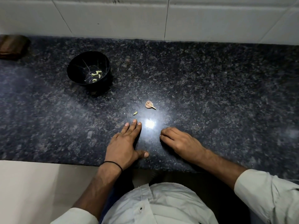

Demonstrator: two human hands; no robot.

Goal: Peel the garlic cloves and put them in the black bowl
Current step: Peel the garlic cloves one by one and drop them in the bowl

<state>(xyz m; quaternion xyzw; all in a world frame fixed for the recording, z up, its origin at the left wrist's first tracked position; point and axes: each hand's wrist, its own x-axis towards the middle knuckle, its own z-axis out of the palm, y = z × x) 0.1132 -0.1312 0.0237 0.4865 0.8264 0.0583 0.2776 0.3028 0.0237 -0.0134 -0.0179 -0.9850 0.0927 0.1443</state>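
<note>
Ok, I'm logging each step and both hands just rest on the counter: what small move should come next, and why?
Probably the left hand reaches forward to pinch the small pale-green clove lying just ahead of it. That clove looks peeled like those in the black bowl, yet it sits loose on the counter.

A dark brown wooden block [13,46] is cut off by the left edge. The right hand [179,141] curls its fingertips under, so whether it holds anything cannot be told. Pale green garlic pieces [96,73] in the round black bowl [77,67] are too small to count.
</note>
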